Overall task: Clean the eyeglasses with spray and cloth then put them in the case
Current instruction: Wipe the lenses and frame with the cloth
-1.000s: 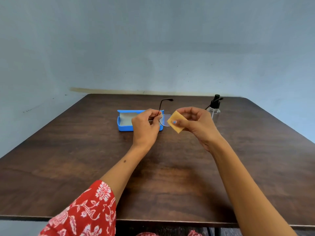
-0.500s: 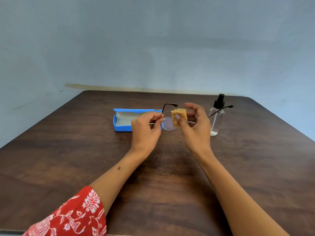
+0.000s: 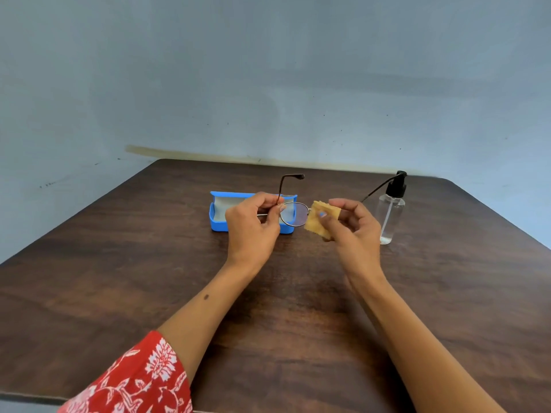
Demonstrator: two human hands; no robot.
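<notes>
Wiping step: my left hand point(image 3: 253, 226) pinches the glasses point(image 3: 293, 214), right hand point(image 3: 350, 231) pinches the cloth point(image 3: 320, 219); next, rub the other lens.

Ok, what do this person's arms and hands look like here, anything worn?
Both hands are bare: no gloves, rings or watch visible. The left arm has a red sleeve with a white floral print reaching about the elbow, and a small dark mark on the forearm. The right arm shows no sleeve in view. The right thumbnail looks painted light blue.
</notes>
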